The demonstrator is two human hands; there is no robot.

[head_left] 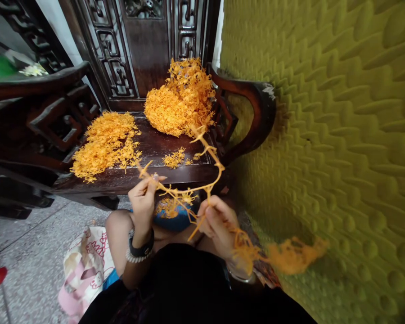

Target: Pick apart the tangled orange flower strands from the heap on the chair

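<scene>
Between both hands runs a thin orange branched stem with short side spurs, curving up and away toward the chair. My left hand is closed in a pinch on its left part. Fingers of my right hand are closed around a lower side branch. Past the right wrist trails a blurred orange frilly tuft; whether it joins the stem is unclear. Below the hands, orange pieces lie over a blue object at my lap, partly hidden.
On the dark wooden chair seat are a flat orange frilly heap, a taller one and small loose bits. A curved armrest and green padded wall bound the right. A bag lies on the floor.
</scene>
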